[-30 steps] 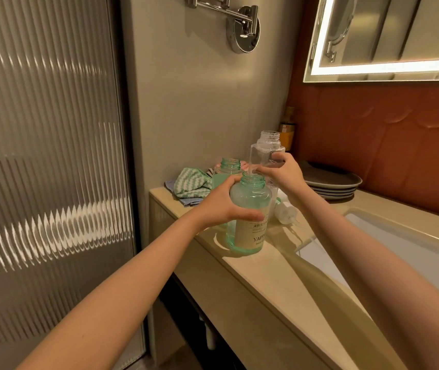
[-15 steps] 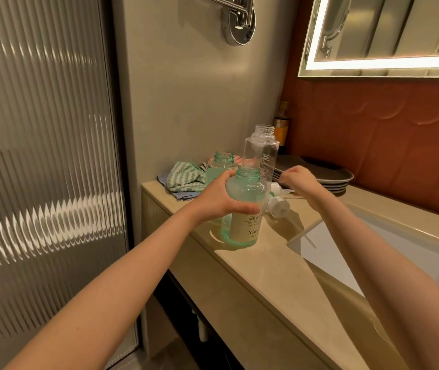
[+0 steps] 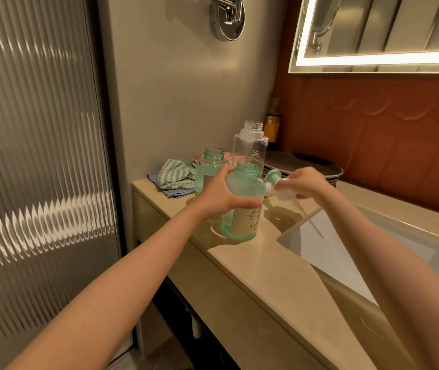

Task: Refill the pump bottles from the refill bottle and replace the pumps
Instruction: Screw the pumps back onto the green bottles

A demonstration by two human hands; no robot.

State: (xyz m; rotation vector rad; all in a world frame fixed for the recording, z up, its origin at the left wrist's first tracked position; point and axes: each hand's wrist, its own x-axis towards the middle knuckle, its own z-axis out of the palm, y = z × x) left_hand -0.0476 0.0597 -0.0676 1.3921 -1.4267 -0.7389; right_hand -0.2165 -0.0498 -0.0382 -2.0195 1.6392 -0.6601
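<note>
A green pump bottle (image 3: 243,209) with a cream label stands uncapped on the beige counter (image 3: 271,273). My left hand (image 3: 221,197) grips its shoulder. Behind it a second green bottle (image 3: 209,169) stands open, and a tall clear refill bottle (image 3: 251,148) stands open too. My right hand (image 3: 305,182) holds a white pump head (image 3: 286,192) just right of the front bottle, its dip tube (image 3: 310,221) trailing down over the sink edge. Another pump with a green collar (image 3: 273,176) lies behind my right hand.
A white sink basin (image 3: 346,252) is sunk into the counter at the right. Dark stacked plates (image 3: 309,165) sit at the back. A green-striped cloth (image 3: 177,174) lies in the back left corner. An amber bottle (image 3: 273,124) stands against the wall.
My right hand let go of the clear refill bottle, dropped to the counter and lifted a white pump. My left hand kept its grip on the front green bottle.
</note>
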